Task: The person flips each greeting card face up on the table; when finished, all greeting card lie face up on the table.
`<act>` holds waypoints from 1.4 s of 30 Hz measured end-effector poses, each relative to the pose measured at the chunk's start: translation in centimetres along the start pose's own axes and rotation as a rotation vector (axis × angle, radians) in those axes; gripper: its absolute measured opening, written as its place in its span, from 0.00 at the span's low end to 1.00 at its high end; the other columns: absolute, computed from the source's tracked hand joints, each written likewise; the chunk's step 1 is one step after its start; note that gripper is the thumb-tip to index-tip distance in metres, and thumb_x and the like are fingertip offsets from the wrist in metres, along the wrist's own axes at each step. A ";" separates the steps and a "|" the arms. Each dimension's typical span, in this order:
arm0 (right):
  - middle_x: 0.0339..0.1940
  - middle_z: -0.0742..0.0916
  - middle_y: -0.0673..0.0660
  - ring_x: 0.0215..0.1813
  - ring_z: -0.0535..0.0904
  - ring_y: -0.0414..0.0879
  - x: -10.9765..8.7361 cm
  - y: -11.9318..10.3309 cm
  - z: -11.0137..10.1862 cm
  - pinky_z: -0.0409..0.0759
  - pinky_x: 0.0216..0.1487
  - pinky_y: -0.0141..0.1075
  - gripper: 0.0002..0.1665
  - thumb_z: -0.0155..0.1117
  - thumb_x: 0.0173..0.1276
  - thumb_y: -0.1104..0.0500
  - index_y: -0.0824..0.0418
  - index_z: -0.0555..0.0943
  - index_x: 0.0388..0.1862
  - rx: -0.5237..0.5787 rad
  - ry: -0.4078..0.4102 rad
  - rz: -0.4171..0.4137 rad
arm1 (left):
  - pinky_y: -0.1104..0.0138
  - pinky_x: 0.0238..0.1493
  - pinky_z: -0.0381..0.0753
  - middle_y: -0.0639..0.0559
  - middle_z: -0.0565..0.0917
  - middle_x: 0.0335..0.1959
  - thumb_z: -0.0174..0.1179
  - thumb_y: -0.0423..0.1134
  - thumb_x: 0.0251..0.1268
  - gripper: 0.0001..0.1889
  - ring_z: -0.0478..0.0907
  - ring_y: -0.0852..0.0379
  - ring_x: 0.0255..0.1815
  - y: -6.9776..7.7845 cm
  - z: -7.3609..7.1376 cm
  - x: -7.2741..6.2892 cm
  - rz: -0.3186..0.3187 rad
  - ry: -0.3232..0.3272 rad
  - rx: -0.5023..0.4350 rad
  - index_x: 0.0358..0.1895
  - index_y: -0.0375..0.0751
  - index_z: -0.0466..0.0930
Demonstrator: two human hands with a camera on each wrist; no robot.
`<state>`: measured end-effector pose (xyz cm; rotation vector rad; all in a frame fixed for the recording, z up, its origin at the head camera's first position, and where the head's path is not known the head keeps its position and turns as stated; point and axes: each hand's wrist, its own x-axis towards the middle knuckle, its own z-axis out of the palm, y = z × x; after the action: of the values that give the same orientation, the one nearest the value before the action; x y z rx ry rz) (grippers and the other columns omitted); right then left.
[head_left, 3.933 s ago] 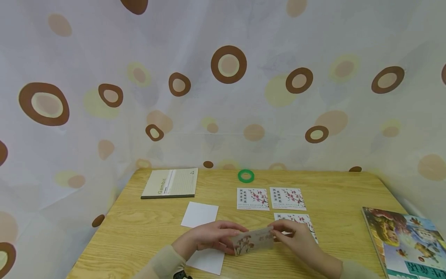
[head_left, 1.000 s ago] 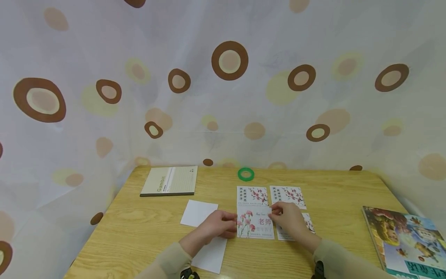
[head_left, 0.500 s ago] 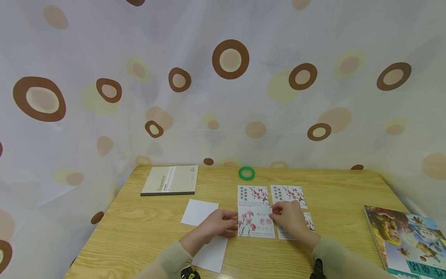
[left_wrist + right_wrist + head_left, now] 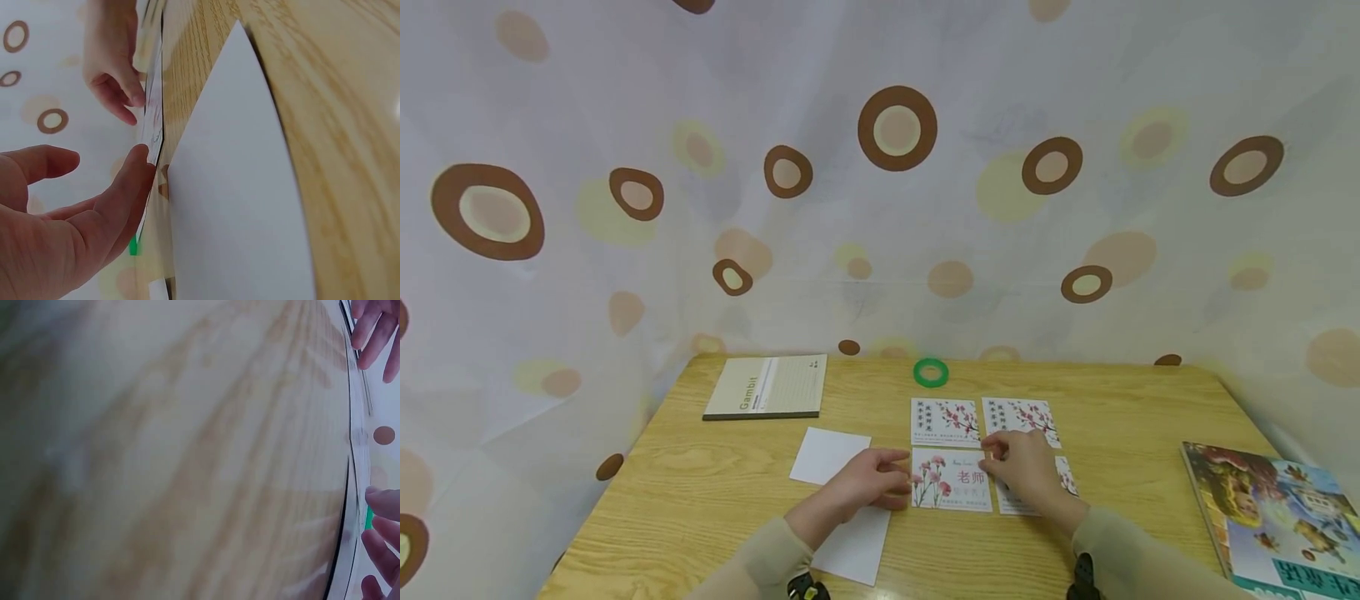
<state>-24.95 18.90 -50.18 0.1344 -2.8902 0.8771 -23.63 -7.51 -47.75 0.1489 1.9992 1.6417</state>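
A card with pink carnations (image 4: 951,480) and Chinese lettering lies flat on the wooden table, just below a plum-blossom card (image 4: 945,422). My left hand (image 4: 868,483) is at its left edge, fingers extended and thumb apart in the left wrist view; the fingertips are at the card's edge. At the right edge is my right hand (image 4: 1024,468), its fingertips touching the carnation card near the upper corner. This hand partly covers a second plum-blossom card (image 4: 1022,421) and a third plum-blossom card (image 4: 1066,477) beneath it.
Two blank white cards lie on the left, the upper white card (image 4: 826,454) and the lower white card (image 4: 853,546), partly behind my left hand. Further back are a notebook (image 4: 767,387) and a green tape roll (image 4: 931,373). A colourful magazine (image 4: 1273,517) lies at the right.
The carnation card, earlier held tilted in both hands, has been laid on the table. Over the last second it has slid slightly toward me, off the lower edge of the plum-blossom card.
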 end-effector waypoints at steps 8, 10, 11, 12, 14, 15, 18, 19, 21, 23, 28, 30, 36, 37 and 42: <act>0.30 0.84 0.51 0.28 0.75 0.41 0.2 -0.4 -1.0 0.73 0.30 0.32 0.19 0.75 0.59 0.60 0.61 0.85 0.50 0.156 -0.038 0.020 | 0.58 0.47 0.87 0.32 0.77 0.61 0.56 0.31 0.72 0.29 0.83 0.47 0.52 -0.2 -1.0 -0.4 0.028 -0.022 -0.061 0.73 0.29 0.60; 0.31 0.84 0.51 0.30 0.75 0.42 0.2 -0.7 -1.4 0.72 0.30 0.34 0.21 0.74 0.61 0.59 0.60 0.84 0.53 0.193 -0.058 0.033 | 0.58 0.47 0.87 0.32 0.77 0.61 0.56 0.32 0.72 0.30 0.83 0.46 0.53 -0.3 -1.4 -0.4 0.038 -0.027 -0.069 0.74 0.29 0.59; 0.31 0.85 0.51 0.30 0.74 0.42 0.2 -0.8 -1.5 0.72 0.29 0.34 0.22 0.73 0.61 0.59 0.60 0.83 0.55 0.203 -0.064 0.039 | 0.57 0.47 0.87 0.32 0.77 0.61 0.57 0.32 0.72 0.31 0.83 0.45 0.53 -0.3 -1.5 -0.5 0.042 -0.028 -0.070 0.74 0.29 0.59; 0.31 0.85 0.51 0.30 0.74 0.43 0.2 -1.0 -1.6 0.72 0.29 0.35 0.23 0.73 0.61 0.59 0.60 0.83 0.56 0.210 -0.067 0.043 | 0.57 0.47 0.87 0.32 0.77 0.61 0.57 0.32 0.71 0.31 0.83 0.45 0.53 -0.3 -1.7 -0.5 0.047 -0.027 -0.069 0.74 0.30 0.58; 0.31 0.85 0.51 0.31 0.74 0.43 0.2 -1.2 -1.7 0.72 0.30 0.35 0.24 0.73 0.61 0.60 0.60 0.82 0.57 0.224 -0.071 0.046 | 0.57 0.48 0.86 0.31 0.77 0.61 0.58 0.33 0.70 0.32 0.83 0.45 0.53 -0.4 -2.0 -0.6 0.058 -0.029 -0.071 0.74 0.30 0.58; 0.32 0.85 0.51 0.31 0.74 0.43 0.1 -1.3 -1.8 0.72 0.30 0.35 0.25 0.73 0.61 0.60 0.60 0.82 0.58 0.231 -0.075 0.048 | 0.57 0.48 0.86 0.31 0.77 0.61 0.59 0.33 0.70 0.33 0.83 0.45 0.53 -0.4 -2.2 -0.6 0.063 -0.029 -0.073 0.74 0.30 0.58; 0.31 0.85 0.52 0.31 0.74 0.43 0.2 -1.7 -1.8 0.72 0.30 0.34 0.26 0.73 0.61 0.60 0.61 0.81 0.59 0.261 -0.082 0.052 | 0.55 0.50 0.86 0.30 0.76 0.62 0.60 0.33 0.68 0.35 0.83 0.44 0.53 -0.5 -2.8 -0.7 0.083 -0.032 -0.072 0.75 0.30 0.56; 0.32 0.85 0.52 0.31 0.74 0.43 0.2 -1.9 -1.8 0.72 0.30 0.34 0.26 0.73 0.61 0.60 0.61 0.80 0.60 0.275 -0.086 0.055 | 0.55 0.50 0.86 0.30 0.76 0.61 0.60 0.33 0.68 0.36 0.83 0.44 0.53 -0.5 -3.0 -0.7 0.089 -0.031 -0.069 0.75 0.30 0.56; 0.32 0.85 0.52 0.32 0.74 0.44 0.3 -2.3 -1.7 0.72 0.29 0.34 0.27 0.73 0.62 0.60 0.61 0.80 0.61 0.302 -0.095 0.066 | 0.54 0.51 0.85 0.30 0.76 0.61 0.61 0.33 0.67 0.37 0.83 0.44 0.53 -0.6 -3.6 -0.8 0.099 -0.023 -0.061 0.75 0.30 0.55; 0.33 0.86 0.52 0.33 0.75 0.44 0.5 -2.8 -1.7 0.73 0.31 0.34 0.28 0.73 0.62 0.60 0.60 0.79 0.61 0.326 -0.103 0.074 | 0.54 0.51 0.85 0.30 0.76 0.61 0.61 0.34 0.67 0.37 0.83 0.44 0.53 -0.6 -4.2 -0.9 0.101 -0.008 -0.050 0.76 0.31 0.55; 0.35 0.85 0.53 0.36 0.77 0.44 0.7 -4.1 -1.3 0.77 0.34 0.35 0.29 0.73 0.62 0.60 0.59 0.78 0.63 0.406 -0.135 0.103 | 0.55 0.51 0.85 0.29 0.76 0.61 0.60 0.34 0.68 0.36 0.84 0.46 0.51 -0.7 -5.6 -1.2 0.101 0.032 -0.046 0.76 0.31 0.55; 0.35 0.85 0.54 0.36 0.78 0.43 0.8 -4.6 -1.0 0.76 0.33 0.35 0.29 0.73 0.62 0.60 0.59 0.78 0.63 0.442 -0.152 0.116 | 0.55 0.51 0.85 0.28 0.75 0.62 0.59 0.33 0.69 0.35 0.84 0.45 0.51 -0.7 -6.1 -1.4 0.103 0.041 -0.053 0.76 0.31 0.55; 0.37 0.85 0.56 0.36 0.82 0.45 0.9 -5.8 0.1 0.77 0.30 0.37 0.33 0.72 0.62 0.61 0.60 0.75 0.66 0.573 -0.224 0.107 | 0.56 0.53 0.85 0.27 0.73 0.63 0.58 0.30 0.70 0.35 0.82 0.44 0.53 -0.9 -7.7 -2.0 0.097 0.083 -0.065 0.76 0.32 0.53; 0.38 0.86 0.57 0.36 0.83 0.46 0.9 -5.9 0.3 0.78 0.31 0.39 0.34 0.72 0.63 0.61 0.61 0.74 0.67 0.595 -0.240 0.096 | 0.56 0.53 0.85 0.27 0.73 0.63 0.57 0.30 0.70 0.35 0.82 0.45 0.53 -1.0 -8.0 -2.1 0.097 0.092 -0.064 0.76 0.32 0.53; 0.45 0.86 0.62 0.41 0.85 0.54 1.0 -6.7 0.8 0.85 0.40 0.45 0.37 0.69 0.66 0.61 0.62 0.67 0.73 0.730 -0.338 0.086 | 0.56 0.53 0.85 0.25 0.71 0.64 0.56 0.29 0.70 0.35 0.83 0.46 0.52 -1.0 -9.4 -2.5 0.089 0.120 -0.049 0.77 0.31 0.51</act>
<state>-25.25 12.80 -47.04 0.2381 -2.6978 2.0610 -25.62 -17.03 -46.86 0.1256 2.0655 1.7923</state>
